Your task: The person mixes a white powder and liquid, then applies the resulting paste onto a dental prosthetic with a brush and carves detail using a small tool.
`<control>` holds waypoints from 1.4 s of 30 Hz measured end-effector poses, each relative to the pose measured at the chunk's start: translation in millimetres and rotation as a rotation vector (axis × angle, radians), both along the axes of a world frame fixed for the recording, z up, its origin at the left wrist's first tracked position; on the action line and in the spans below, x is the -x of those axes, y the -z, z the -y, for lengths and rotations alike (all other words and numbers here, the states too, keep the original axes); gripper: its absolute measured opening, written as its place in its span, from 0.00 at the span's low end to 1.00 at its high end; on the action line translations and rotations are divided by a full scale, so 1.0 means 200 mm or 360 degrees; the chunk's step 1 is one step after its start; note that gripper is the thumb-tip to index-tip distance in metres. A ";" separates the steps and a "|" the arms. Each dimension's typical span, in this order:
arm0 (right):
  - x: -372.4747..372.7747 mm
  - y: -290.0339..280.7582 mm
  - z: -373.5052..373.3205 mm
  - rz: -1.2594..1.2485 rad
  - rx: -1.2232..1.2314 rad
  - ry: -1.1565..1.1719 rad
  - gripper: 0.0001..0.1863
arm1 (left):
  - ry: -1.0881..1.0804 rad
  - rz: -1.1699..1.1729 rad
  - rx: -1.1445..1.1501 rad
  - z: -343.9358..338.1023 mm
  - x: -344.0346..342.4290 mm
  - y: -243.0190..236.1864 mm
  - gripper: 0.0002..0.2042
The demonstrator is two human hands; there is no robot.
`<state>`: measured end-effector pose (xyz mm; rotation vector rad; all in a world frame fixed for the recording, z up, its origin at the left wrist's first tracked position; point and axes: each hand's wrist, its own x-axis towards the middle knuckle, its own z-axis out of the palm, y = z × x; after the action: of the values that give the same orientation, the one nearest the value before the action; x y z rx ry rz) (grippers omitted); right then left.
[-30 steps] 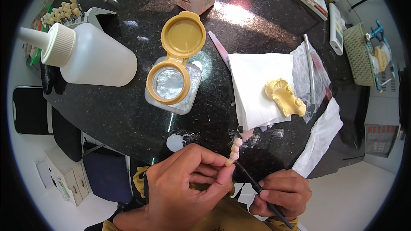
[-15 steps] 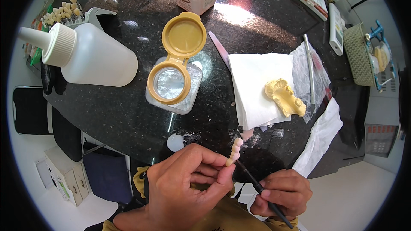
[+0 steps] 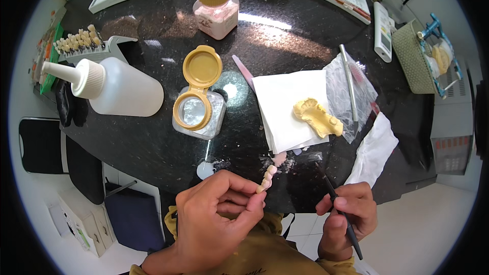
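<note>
Between the thumb and fingers of my left hand (image 3: 216,214) is one end of a dental bridge (image 3: 268,175), a short row of joined tooth-shaped units. Its free end points up and away over the table's near edge. My right hand (image 3: 351,211) grips a slim black brush (image 3: 353,238) like a pen, its fine tip apart from the bridge and toward the table. Just beyond the bridge lies a pinkish smear of paste (image 3: 279,159) with white powder around it. A white blob (image 3: 205,170) sits on the table beyond my left hand.
A yellow plaster dental model (image 3: 318,117) rests on folded white paper (image 3: 277,89). An open-lidded powder jar (image 3: 216,114), a white squeeze bottle (image 3: 127,89) and a pink powder jar (image 3: 216,15) stand farther off. A metal tool (image 3: 349,81), crumpled tissue (image 3: 374,147) and basket (image 3: 410,61) are right.
My right hand has drawn the brush away from the bridge, to the right and up. The left hand still holds the bridge. The whole view has shifted, showing more of the table's far side.
</note>
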<state>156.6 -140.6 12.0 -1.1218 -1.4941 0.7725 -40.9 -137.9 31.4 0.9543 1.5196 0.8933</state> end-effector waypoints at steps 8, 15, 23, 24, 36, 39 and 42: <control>0.03 -0.07 -0.07 -0.0056 0.0414 -0.0020 0.11 | -0.0126 0.0620 0.0078 0.10 0.03 -0.03 0.06; 0.02 0.00 -0.09 0.0145 0.0393 -0.0064 0.09 | -0.0139 0.1119 0.0202 0.18 0.09 0.03 0.06; 0.02 0.00 -0.09 0.0247 0.0347 -0.0086 0.10 | -0.0285 0.0321 -0.0666 0.18 0.05 0.18 0.06; 0.02 0.00 -0.10 0.0246 0.0354 -0.0088 0.10 | -0.0265 0.0239 -0.0731 0.18 0.06 0.20 0.07; 0.02 0.01 -0.08 0.0219 0.0362 -0.0036 0.10 | -0.0210 0.0077 -0.0821 0.18 0.07 0.24 0.07; 0.02 0.00 -0.09 0.0233 0.0366 -0.0081 0.10 | -0.0218 0.0028 -0.0861 0.18 0.06 0.25 0.07; 0.01 0.00 -0.10 0.0272 0.0351 -0.0135 0.11 | -0.0247 -0.0013 -0.0905 0.18 0.05 0.26 0.07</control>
<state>153.6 -121.3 12.5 -1.3228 -1.6371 0.9370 -51.6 -172.9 -20.7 1.2501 1.3815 1.4817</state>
